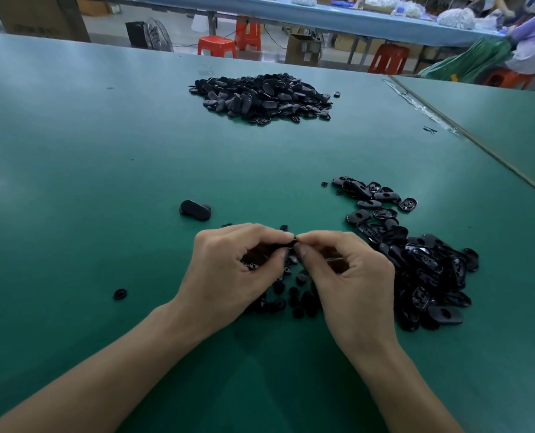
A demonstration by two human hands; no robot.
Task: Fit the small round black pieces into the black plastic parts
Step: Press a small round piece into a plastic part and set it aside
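We see only a tiny bit of the black part [292, 244] that the left hand [228, 270] and the right hand [350, 276] pinch; fingers cover the rest. The hands hide some small round pieces [294, 295] too. The far bench [260, 9] looks blurry.

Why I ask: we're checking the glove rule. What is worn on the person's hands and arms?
Nothing shows: the left hand and right hand are bare, without gloves, rings or watch. The left forearm and right forearm are bare too, no sleeve in view.
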